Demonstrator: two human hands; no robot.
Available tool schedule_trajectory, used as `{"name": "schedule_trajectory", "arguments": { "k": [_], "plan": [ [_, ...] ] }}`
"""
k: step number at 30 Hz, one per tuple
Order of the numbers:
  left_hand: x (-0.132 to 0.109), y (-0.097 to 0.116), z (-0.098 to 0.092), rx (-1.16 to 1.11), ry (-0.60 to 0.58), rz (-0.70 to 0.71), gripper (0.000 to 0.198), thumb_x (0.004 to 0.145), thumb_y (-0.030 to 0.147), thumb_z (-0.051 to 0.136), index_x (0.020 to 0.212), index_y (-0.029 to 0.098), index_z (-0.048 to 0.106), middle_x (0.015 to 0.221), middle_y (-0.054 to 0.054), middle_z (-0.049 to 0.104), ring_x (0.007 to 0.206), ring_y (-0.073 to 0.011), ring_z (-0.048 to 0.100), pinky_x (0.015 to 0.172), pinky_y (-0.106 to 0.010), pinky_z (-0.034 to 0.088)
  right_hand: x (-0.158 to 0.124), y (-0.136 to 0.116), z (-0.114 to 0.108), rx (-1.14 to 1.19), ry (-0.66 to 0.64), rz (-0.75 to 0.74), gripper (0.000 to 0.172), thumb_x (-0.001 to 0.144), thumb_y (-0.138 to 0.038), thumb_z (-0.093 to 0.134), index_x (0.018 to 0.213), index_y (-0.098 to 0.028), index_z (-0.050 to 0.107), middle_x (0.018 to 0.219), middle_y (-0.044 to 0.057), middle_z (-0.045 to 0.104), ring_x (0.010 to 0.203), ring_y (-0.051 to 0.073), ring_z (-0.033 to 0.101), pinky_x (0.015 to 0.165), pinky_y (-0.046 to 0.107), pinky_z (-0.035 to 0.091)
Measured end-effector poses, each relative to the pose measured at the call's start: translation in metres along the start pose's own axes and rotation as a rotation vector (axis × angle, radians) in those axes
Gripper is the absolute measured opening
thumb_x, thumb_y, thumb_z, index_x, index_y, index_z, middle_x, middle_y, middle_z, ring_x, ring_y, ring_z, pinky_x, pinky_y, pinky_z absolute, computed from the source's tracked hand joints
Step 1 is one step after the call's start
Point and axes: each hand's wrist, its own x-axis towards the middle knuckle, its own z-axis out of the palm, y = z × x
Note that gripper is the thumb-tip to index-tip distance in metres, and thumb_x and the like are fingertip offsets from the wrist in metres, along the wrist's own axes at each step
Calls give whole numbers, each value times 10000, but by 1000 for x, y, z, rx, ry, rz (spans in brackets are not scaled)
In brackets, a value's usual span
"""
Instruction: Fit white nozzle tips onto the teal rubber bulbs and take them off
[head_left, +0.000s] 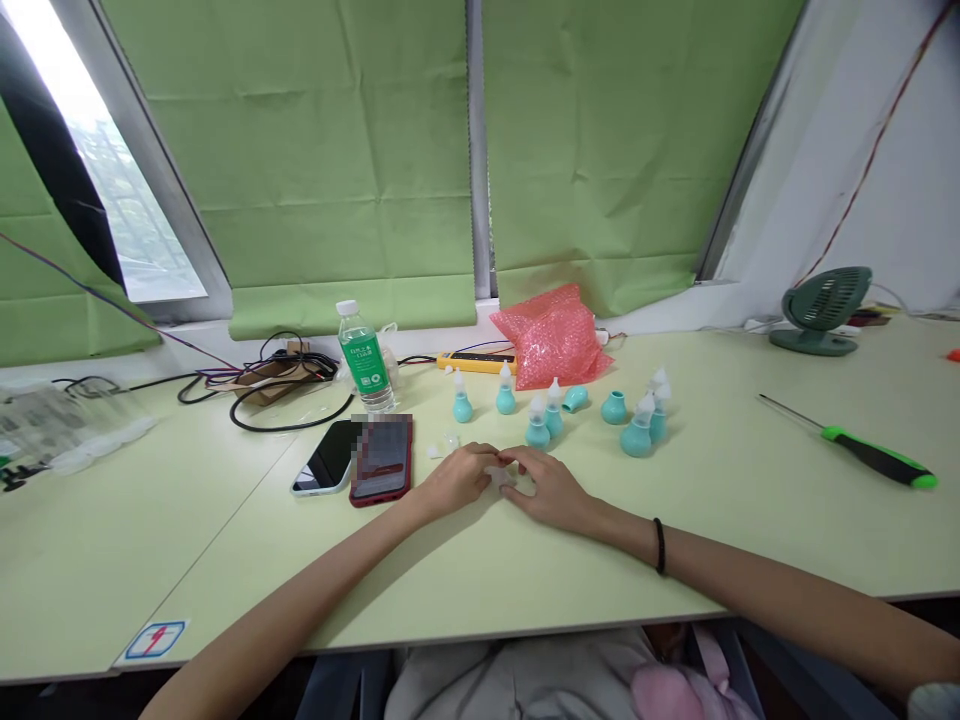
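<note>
My left hand (459, 478) and my right hand (553, 488) meet over the middle of the table. Between their fingertips is a small translucent white piece (498, 478), partly hidden by the fingers. The left fingers are curled, while my right thumb and forefinger bend round the piece. Just beyond the hands stand several turquoise squeeze bulbs with clear nozzle tips, one of them a nasal aspirator (537, 425). A bare turquoise bulb (613, 408) stands upright without a tip, and another bulb (576, 399) lies on its side. Small clear parts (451, 440) lie beyond the left hand.
Two phones (382, 462) lie left of my hands, with a water bottle (366, 360) behind them. A pink bubble-wrap bag (553, 340) and a yellow power strip (476, 364) sit at the back. Rightward are a screwdriver (874, 455) and a green fan (825, 308). Cables (289, 425) tangle at back left.
</note>
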Motion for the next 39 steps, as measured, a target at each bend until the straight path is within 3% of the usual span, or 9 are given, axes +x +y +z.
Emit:
{"name": "schedule_trajectory", "arguments": {
  "k": [5, 11, 13, 17, 24, 29, 35, 39],
  "plan": [
    [-4, 4, 3, -180, 75, -10, 325, 692, 41, 403, 931, 187, 569, 995, -44, 543, 842, -119, 528, 734, -209, 429, 1, 4, -2, -27, -48, 1, 256, 696, -218, 493, 951, -197, 487, 827, 30, 568, 705, 150, 506, 620, 264, 383],
    [-7, -5, -4, -236, 180, -108, 316, 712, 108, 417, 1002, 164, 528, 1010, -65, 510, 682, -76, 521, 568, -174, 458, 3, 2, -6, -29, -13, 63, 199, 783, -255, 388, 941, -195, 493, 690, 6, 574, 603, 123, 501, 552, 232, 358],
    [-8, -7, -9, -131, 161, -121, 298, 710, 144, 440, 991, 157, 537, 905, -55, 547, 657, -88, 510, 565, -188, 446, 4, 2, -5, -7, -18, 49, 202, 800, -255, 363, 921, -197, 514, 682, 4, 580, 590, 116, 499, 559, 232, 361],
    [-11, -10, -14, 118, 14, -152, 274, 677, 251, 511, 930, 170, 580, 759, -42, 568, 668, -135, 512, 611, -236, 416, 4, 6, -4, 37, -12, 35, 190, 769, -258, 420, 887, -197, 557, 697, 7, 587, 539, 102, 474, 551, 231, 377],
    [-10, -12, -7, 300, -73, -208, 221, 744, 257, 414, 786, 171, 613, 753, -55, 579, 733, -172, 516, 569, -239, 372, 4, 11, -5, 77, -37, -42, 201, 661, -124, 486, 827, -164, 592, 765, 33, 578, 566, 99, 489, 527, 217, 398],
    [-10, -10, -6, 232, -67, -233, 208, 707, 311, 462, 781, 184, 609, 715, -31, 593, 675, -160, 526, 559, -234, 357, 4, 9, -5, 56, -50, -34, 205, 680, -164, 493, 863, -157, 583, 718, 36, 576, 557, 105, 482, 512, 223, 389],
    [-10, -8, -2, 156, -25, -238, 188, 689, 230, 450, 737, 170, 621, 677, -31, 605, 610, -137, 529, 539, -217, 355, 3, 5, -8, -2, -100, -106, 234, 766, -192, 413, 950, -186, 557, 713, 31, 568, 602, 114, 479, 579, 238, 382],
    [-8, -6, -3, 83, 37, -261, 160, 655, 184, 470, 706, 143, 617, 604, -24, 599, 543, -116, 517, 515, -202, 367, 2, 4, -11, -40, -138, -162, 225, 728, -199, 468, 931, -181, 564, 741, 36, 565, 612, 119, 480, 604, 245, 377]
  ]
}}
